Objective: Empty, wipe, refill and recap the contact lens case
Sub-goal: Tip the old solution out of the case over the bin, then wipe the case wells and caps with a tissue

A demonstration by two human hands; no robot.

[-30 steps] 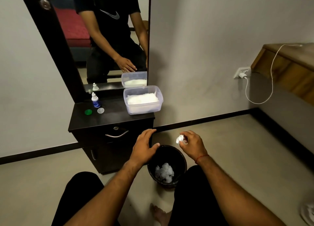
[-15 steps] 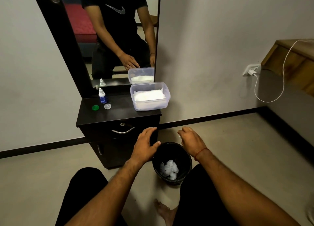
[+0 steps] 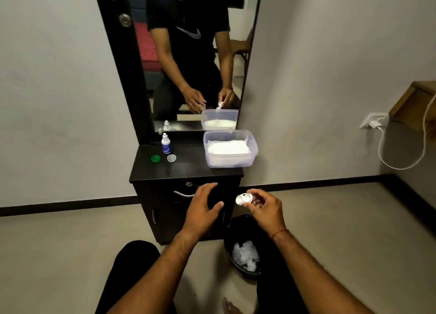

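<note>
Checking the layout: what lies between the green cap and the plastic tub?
Head view: a clear cap beside the green cap, then bare dresser top up to the tub.

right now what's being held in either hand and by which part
The right hand pinches the white lens case by one end, a round well sticking out leftward. The left hand holds nothing.

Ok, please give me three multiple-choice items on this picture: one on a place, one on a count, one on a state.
1. Where is the green cap? A. cabinet top B. bin C. tub
2. How many loose caps lie beside the bottle? A. one B. two C. four
3. The left hand is: A. gripping the bottle B. open, empty C. pinching a tissue
Key: 1A, it lies on the dark top; 2B, the green cap and a clear cap; 3B, spread fingers hold nothing.
</note>
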